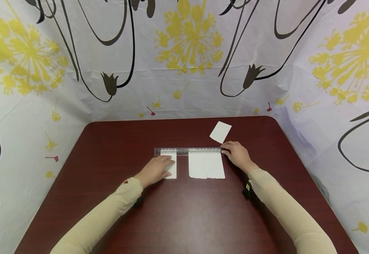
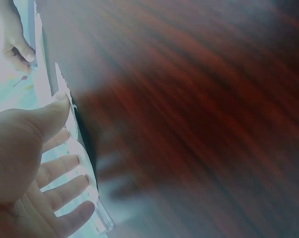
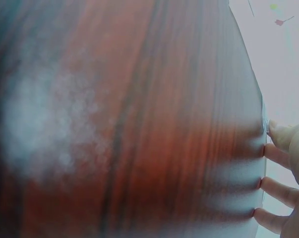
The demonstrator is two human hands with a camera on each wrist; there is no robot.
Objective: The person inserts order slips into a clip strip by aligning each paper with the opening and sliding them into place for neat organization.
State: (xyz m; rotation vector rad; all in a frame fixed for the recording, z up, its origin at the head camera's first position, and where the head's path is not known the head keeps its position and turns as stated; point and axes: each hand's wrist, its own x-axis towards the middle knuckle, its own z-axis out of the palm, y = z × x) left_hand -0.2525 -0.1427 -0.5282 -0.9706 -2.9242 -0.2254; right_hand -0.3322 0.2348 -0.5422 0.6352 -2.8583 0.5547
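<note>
A clear ruler [image 1: 182, 151] lies across the upper ends of several white paper pieces on the dark red-brown table. My left hand [image 1: 157, 170] rests with extended, spread fingers on the left paper strip [image 1: 173, 169], just below the ruler; the left wrist view shows its fingertips along the paper. At the ruler's right end, my right hand [image 1: 237, 155] pinches it between thumb and fingers, with the other fingertips down on the table in the right wrist view. Two white paper pieces [image 1: 204, 167] lie side by side under the ruler, near the right hand, their lower edges uneven.
Another white paper piece [image 1: 220, 132] lies tilted beyond the right hand. The table [image 1: 190, 218] has rounded far corners. A white cloth [image 1: 184, 95] with yellow flowers and dark stems hangs behind it and at both sides.
</note>
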